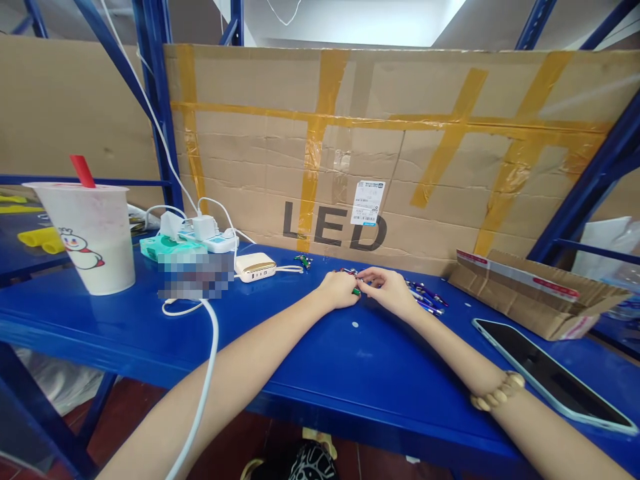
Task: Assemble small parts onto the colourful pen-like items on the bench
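Observation:
My left hand (pixel 340 291) is closed over the blue tabletop, with the shiny green end of a slim object (pixel 356 291) poking out of the fist. My right hand (pixel 387 291) meets it, thumb and fingertips pinched close to that green end; whatever they grip is too small to make out. Beside and behind my right hand lie several shiny blue and purple pens (pixel 427 298), partly covered by it. Small green glinting pieces (pixel 303 262) rest farther back, left of my hands.
A cup with a red straw (pixel 90 233) stands left. Near it are a power strip (pixel 220 241), a green packet (pixel 173 248), a power bank (pixel 255 267) and a white cable (pixel 207 347) crossing my left forearm. A phone (pixel 550 373) and cardboard tray (pixel 525 293) lie right; a cardboard sheet (pixel 250 160) backs the table.

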The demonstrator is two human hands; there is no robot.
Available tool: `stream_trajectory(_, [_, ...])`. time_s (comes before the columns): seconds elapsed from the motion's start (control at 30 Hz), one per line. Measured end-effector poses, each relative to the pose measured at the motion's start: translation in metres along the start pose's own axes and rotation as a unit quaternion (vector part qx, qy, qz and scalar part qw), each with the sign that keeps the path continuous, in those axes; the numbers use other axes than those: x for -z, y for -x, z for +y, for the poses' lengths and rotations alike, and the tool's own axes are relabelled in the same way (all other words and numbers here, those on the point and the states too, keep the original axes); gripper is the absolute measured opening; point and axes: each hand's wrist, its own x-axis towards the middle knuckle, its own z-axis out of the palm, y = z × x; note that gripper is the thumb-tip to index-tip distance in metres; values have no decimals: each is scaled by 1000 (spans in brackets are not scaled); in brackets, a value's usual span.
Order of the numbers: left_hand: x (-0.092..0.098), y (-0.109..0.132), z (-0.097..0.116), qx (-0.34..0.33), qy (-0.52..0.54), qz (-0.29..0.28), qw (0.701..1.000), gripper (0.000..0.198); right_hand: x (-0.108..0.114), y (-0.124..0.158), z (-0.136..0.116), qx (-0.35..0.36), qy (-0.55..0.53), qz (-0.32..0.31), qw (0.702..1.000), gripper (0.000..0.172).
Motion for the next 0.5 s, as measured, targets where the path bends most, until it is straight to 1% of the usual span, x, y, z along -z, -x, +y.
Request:
stream_trajectory(0.23, [1,0,1,4,-13,0,1000,24,0,-1,0,-1,15,16,1000,20])
stream_trajectory(0.5, [0,0,0,0,-25,5,1000,25,0,-1,0,15,8,10,1000,18])
